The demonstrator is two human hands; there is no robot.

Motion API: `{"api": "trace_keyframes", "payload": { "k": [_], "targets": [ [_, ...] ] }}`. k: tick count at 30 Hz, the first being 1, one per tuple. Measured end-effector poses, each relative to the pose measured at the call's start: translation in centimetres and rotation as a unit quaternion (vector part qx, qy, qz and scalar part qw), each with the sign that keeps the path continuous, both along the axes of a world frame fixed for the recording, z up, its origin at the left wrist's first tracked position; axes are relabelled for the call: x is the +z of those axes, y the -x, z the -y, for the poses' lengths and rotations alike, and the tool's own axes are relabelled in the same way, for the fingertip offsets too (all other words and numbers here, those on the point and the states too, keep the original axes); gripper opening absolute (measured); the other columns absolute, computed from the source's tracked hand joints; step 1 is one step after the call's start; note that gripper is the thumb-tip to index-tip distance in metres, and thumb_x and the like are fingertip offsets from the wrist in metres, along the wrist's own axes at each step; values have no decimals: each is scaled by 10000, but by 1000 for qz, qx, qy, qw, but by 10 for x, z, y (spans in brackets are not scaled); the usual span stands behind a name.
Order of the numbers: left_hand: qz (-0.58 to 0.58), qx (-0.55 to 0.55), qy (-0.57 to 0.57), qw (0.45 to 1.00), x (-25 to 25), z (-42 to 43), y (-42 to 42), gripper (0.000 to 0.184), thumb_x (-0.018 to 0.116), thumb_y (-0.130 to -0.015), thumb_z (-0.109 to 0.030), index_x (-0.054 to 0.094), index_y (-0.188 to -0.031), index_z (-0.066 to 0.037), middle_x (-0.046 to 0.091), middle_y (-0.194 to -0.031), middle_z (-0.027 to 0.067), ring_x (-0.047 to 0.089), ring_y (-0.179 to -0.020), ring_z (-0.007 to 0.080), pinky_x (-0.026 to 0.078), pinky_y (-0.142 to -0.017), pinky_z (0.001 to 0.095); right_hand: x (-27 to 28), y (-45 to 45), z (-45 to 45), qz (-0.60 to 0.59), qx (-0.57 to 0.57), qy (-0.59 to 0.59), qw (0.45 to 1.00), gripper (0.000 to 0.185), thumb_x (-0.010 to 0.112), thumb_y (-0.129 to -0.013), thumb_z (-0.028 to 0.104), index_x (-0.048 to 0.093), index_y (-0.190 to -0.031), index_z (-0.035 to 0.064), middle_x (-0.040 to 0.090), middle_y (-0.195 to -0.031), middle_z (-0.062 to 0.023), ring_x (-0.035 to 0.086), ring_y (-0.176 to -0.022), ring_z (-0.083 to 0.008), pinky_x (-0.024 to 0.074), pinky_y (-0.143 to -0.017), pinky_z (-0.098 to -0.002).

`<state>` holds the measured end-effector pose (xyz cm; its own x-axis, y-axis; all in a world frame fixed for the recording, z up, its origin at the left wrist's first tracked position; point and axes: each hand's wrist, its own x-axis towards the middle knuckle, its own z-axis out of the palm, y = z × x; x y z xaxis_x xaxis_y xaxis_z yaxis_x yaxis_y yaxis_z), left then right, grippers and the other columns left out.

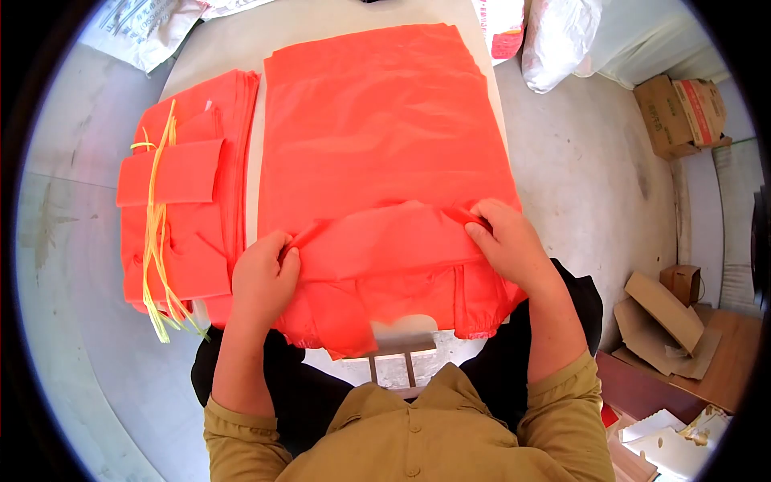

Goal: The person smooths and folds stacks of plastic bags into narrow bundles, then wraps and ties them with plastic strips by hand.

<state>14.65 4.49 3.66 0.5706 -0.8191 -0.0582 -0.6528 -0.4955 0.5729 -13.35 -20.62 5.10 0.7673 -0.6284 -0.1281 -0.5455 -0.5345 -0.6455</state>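
Note:
A broad pile of red plastic bags [377, 120] lies flat in front of me. At its near end I hold the gathered edge of a red plastic bag [385, 245], its handle-like flaps hanging over the table's front edge. My left hand [267, 277] pinches the left side of this edge between thumb and fingers. Farther right, my right hand [510, 241] grips the other side the same way. Between the hands the plastic is stretched across and slightly bunched. Left of the pile is a second red stack [233, 128], topped by a folded red piece [173, 173] and yellow strips [154, 233].
The pale table [217, 48] shows behind the stacks. White sacks [144, 32] and a white plastic bag [558, 44] stand beyond it. Cardboard boxes [671, 116] are at the far right, and an opened carton [666, 329] lies on a brown surface to the lower right.

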Motion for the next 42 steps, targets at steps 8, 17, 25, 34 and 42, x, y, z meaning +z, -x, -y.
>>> {"api": "trace_keyframes", "payload": {
  "k": [8, 17, 25, 34, 42],
  "targets": [
    [-27, 51, -5, 998, -3, 3, 1, 237, 677, -990, -253, 633, -1033, -24, 675, -845, 190, 662, -764, 375, 504, -685, 468, -10, -8, -2, -25, -61, -31, 997, 187, 597, -1013, 224, 620, -1026, 39, 693, -930, -174, 663, -919, -401, 512, -777, -470],
    [-56, 60, 9, 997, 1, -2, -3, 259, 724, -933, -245, 680, -1040, -13, 699, -832, 160, 672, -731, 308, 519, -697, 413, -16, -10, -3, -22, -78, -20, 997, 182, 576, -1029, 221, 603, -1035, 41, 693, -907, -172, 669, -881, -381, 507, -758, -464],
    [-75, 70, 12, 995, -5, -4, -6, 189, 706, -953, -192, 667, -987, -10, 665, -798, 166, 641, -695, 311, 505, -667, 402, -9, -11, -4, -36, -85, 3, 996, 191, 583, -1031, 237, 612, -1036, 48, 710, -929, -167, 683, -896, -387, 518, -763, -474],
    [-65, 91, 42, 993, -9, 2, -3, 161, 687, -981, -179, 654, -964, -22, 644, -768, 160, 621, -672, 306, 484, -637, 394, -12, -12, -1, -12, -87, 54, 995, 211, 601, -1031, 261, 624, -1049, 52, 719, -954, -166, 684, -914, -389, 523, -766, -475],
    [-38, 93, 41, 994, -14, 3, -3, 165, 687, -986, -192, 655, -1013, -31, 678, -813, 155, 645, -684, 290, 495, -648, 389, -16, -15, 1, -5, -79, 84, 993, 183, 597, -1033, 243, 616, -1034, 61, 710, -962, -148, 674, -902, -385, 522, -754, -468]
  ]
}}
